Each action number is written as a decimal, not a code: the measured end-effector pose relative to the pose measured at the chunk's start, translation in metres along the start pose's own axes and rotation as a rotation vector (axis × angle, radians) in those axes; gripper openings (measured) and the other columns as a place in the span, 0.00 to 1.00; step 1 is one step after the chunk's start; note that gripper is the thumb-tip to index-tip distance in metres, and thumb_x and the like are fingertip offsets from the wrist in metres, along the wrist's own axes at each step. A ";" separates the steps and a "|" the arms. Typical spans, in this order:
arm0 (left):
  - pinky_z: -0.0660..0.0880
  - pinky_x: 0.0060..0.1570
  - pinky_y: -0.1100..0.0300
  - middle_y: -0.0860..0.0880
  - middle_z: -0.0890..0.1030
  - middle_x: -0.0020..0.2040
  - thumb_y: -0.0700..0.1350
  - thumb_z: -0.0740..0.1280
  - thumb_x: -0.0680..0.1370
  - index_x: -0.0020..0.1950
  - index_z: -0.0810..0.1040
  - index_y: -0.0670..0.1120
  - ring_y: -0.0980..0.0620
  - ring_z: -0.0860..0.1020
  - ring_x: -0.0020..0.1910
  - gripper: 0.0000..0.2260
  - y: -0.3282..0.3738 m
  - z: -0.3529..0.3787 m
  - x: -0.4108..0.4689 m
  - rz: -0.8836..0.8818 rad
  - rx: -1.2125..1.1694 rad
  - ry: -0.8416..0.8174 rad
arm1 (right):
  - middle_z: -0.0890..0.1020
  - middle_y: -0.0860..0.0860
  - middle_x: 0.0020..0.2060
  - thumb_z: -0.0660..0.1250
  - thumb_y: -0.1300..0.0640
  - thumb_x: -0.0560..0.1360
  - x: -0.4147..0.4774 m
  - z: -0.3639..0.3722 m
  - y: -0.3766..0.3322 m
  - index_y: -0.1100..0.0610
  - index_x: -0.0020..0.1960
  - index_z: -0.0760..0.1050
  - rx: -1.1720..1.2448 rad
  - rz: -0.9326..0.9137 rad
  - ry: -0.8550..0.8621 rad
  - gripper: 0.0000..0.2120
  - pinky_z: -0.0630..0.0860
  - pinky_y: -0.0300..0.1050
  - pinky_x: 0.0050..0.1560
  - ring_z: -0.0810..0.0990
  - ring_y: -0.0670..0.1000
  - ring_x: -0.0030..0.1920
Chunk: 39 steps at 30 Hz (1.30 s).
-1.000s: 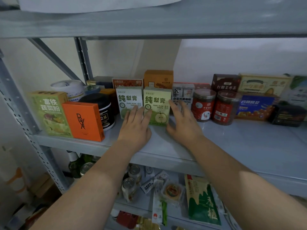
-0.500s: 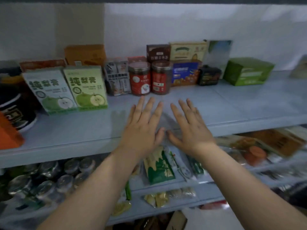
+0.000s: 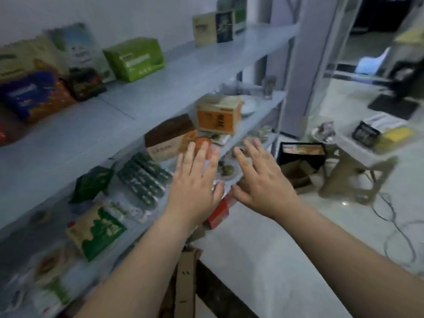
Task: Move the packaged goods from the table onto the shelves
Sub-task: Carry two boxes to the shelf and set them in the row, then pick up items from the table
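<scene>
My left hand (image 3: 195,182) and my right hand (image 3: 261,177) hover side by side in front of the grey shelves (image 3: 160,88), fingers spread, holding nothing. The frame is blurred by motion. On the upper shelf stand a green box (image 3: 134,58), a dark box (image 3: 86,83) and a blue and orange box (image 3: 29,97). The lower shelf holds an orange box (image 3: 218,115), a brown box (image 3: 167,136) and green packets (image 3: 142,177). At the right, a small white table (image 3: 358,148) carries a black box (image 3: 364,135) and a yellow pack (image 3: 394,135).
A pale pillar (image 3: 307,65) rises past the shelf's right end. On the floor lie an open black box (image 3: 300,154), cardboard pieces (image 3: 296,173) and a cable (image 3: 394,226). A cardboard carton (image 3: 185,278) stands near my left forearm. The floor is white and glossy.
The view has swung right and down, away from the pear-paste boxes toward the shelf's right end and the small table. Both hands came off the shelf and stay spread and bare.
</scene>
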<state>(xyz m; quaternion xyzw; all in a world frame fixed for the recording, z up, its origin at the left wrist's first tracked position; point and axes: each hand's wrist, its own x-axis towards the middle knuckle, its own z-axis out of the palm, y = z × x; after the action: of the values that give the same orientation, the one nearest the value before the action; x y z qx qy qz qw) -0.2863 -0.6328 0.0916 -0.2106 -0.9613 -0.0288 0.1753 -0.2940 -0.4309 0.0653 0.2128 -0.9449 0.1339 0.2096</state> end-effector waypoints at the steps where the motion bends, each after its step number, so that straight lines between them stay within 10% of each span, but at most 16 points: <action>1: 0.60 0.74 0.35 0.39 0.63 0.79 0.55 0.58 0.79 0.80 0.62 0.44 0.35 0.59 0.79 0.31 0.029 0.009 0.010 0.047 -0.023 -0.017 | 0.64 0.63 0.76 0.60 0.40 0.76 -0.023 -0.008 0.024 0.60 0.79 0.62 -0.009 0.062 -0.009 0.37 0.65 0.66 0.73 0.59 0.65 0.78; 18: 0.51 0.78 0.42 0.43 0.58 0.81 0.62 0.49 0.78 0.83 0.54 0.49 0.40 0.51 0.81 0.34 0.462 0.116 0.065 0.829 -0.356 -0.364 | 0.62 0.63 0.77 0.60 0.47 0.76 -0.397 -0.132 0.202 0.59 0.79 0.59 -0.196 1.056 -0.003 0.35 0.63 0.66 0.74 0.56 0.65 0.79; 39: 0.62 0.74 0.38 0.40 0.69 0.75 0.61 0.51 0.80 0.80 0.60 0.43 0.36 0.61 0.77 0.34 0.639 0.148 0.066 1.709 -0.487 -0.453 | 0.56 0.58 0.80 0.64 0.48 0.78 -0.467 -0.160 0.168 0.52 0.81 0.56 -0.385 1.893 0.090 0.34 0.52 0.58 0.80 0.48 0.60 0.81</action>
<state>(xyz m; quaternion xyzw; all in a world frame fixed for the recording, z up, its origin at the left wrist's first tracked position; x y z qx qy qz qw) -0.1257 -0.0067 -0.0354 -0.8817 -0.4574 -0.0492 -0.1048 0.0670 -0.0673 -0.0337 -0.6801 -0.7219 0.0980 0.0822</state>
